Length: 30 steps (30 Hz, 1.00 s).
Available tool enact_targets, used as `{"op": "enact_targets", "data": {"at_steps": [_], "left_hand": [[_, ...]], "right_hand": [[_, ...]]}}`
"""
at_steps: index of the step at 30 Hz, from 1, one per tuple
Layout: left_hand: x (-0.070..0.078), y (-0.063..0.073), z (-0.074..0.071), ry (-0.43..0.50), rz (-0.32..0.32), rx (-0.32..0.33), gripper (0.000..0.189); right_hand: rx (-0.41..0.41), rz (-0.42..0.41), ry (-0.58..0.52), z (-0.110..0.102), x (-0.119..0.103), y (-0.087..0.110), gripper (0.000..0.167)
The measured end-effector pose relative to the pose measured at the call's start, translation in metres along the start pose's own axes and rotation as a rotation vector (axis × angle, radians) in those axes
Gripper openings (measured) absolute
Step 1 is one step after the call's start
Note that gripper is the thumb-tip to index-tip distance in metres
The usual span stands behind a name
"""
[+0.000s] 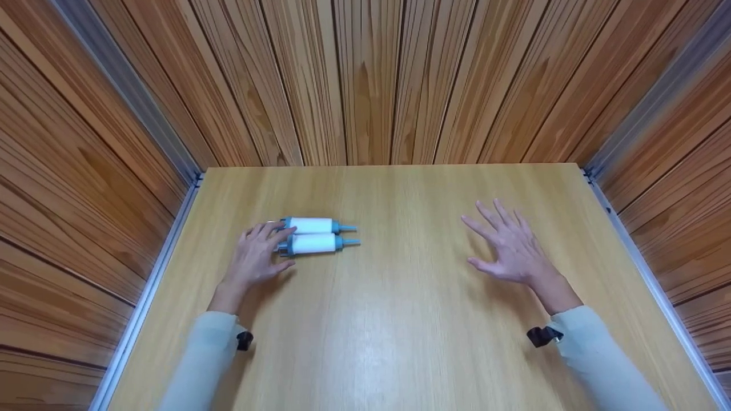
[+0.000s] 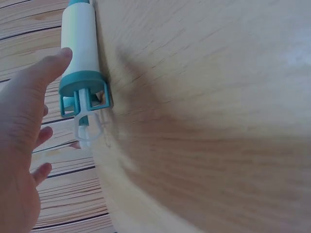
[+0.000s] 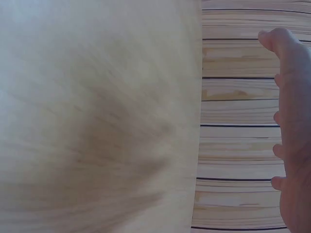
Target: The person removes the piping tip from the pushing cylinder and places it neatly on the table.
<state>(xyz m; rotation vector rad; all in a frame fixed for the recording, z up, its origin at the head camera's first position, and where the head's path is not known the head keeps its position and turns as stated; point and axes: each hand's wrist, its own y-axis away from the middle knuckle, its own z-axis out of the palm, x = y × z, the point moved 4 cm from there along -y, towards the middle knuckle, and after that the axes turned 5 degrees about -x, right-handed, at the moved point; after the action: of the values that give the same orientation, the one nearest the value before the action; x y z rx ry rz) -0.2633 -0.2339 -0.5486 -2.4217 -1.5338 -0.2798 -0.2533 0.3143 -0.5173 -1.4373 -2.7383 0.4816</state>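
Observation:
Two plunger syringes lie side by side on the left half of the table, nozzles pointing right in the head view. The far syringe [image 1: 311, 225] and the near syringe [image 1: 314, 244] have white barrels with blue-green end caps and thin nozzles. In the left wrist view, a syringe [image 2: 80, 39] shows its pale ring handle [image 2: 88, 127]. My left hand [image 1: 255, 254] hovers at their plunger ends, fingers spread and relaxed, a fingertip overlapping the barrels in the head view. Far to the right, my right hand [image 1: 510, 245] is spread above the table, holding nothing.
The light wood table [image 1: 388, 319] is bounded by wood-plank walls [image 1: 365, 80] at the back and both sides. Metal rails [image 1: 149, 285] run along its side edges. Each sleeve cuff carries a small black device [image 1: 542, 335].

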Motion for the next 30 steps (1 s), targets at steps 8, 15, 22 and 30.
{"op": "enact_targets", "data": {"at_steps": [8,15,22,30], "left_hand": [[-0.002,-0.005,0.009,0.067,0.012,0.008,0.065],[-0.002,-0.007,0.014,0.056,0.002,0.033,0.064],[-0.001,-0.007,0.018,0.021,0.030,0.051,0.059],[-0.001,-0.006,0.021,0.089,-0.042,-0.009,0.053]], "right_hand": [[-0.011,0.012,-0.068,0.001,-0.006,0.000,0.086],[0.024,-0.022,-0.093,0.000,-0.011,-0.002,0.085],[0.076,-0.066,-0.132,-0.002,-0.013,-0.003,0.085],[0.148,-0.108,-0.216,-0.001,-0.013,-0.003,0.085]]}}
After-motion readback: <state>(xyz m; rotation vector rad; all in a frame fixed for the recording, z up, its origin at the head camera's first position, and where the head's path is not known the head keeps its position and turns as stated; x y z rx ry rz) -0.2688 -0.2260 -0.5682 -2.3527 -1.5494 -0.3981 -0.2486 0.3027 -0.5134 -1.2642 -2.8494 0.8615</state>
